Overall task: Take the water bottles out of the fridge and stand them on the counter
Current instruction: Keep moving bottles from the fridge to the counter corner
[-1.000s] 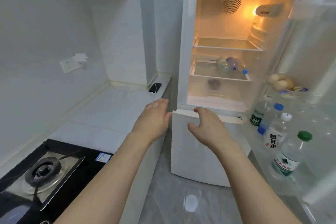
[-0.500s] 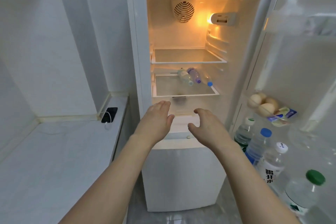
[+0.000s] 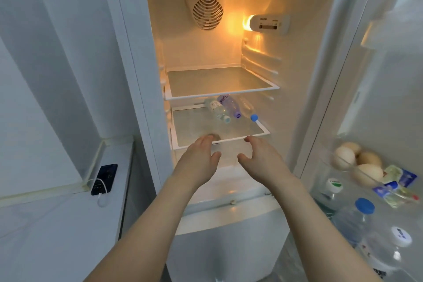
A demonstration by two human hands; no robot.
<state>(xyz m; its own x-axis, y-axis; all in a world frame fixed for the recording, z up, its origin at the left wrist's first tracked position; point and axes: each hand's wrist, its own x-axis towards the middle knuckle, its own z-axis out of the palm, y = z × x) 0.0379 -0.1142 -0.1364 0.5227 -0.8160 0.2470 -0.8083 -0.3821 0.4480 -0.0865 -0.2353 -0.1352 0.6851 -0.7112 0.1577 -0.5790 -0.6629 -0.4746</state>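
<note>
I have both hands out in front of me at the mouth of the open fridge (image 3: 231,57), and neither is holding anything. My left hand (image 3: 198,160) has its fingers straight and together, the tips at the front edge of the lower shelf (image 3: 263,131), whether touching it I cannot tell. My right hand (image 3: 261,160) sits just beside it, a gap between the two, fingers loosely curved and thumb spread toward the left hand. Beyond my fingertips, toward the back right of that lower shelf, three water bottles lie on their sides close together with their caps pointing forward: a clear bottle with a white label (image 3: 217,110), a purple-tinted bottle (image 3: 229,106) and a clear bottle with a blue cap (image 3: 248,110). The upper shelf (image 3: 219,80) above them shows bare glass under the orange lamp. To my right, the open door's rack carries upright bottles, among them a green-and-white capped bottle (image 3: 333,188), a blue-capped bottle (image 3: 358,215) and a white-capped bottle (image 3: 389,247), with eggs (image 3: 357,162) in the tray above them. To my left, the white counter (image 3: 57,224) holds a dark phone (image 3: 104,179) with a white cable, near the fridge's side.
</note>
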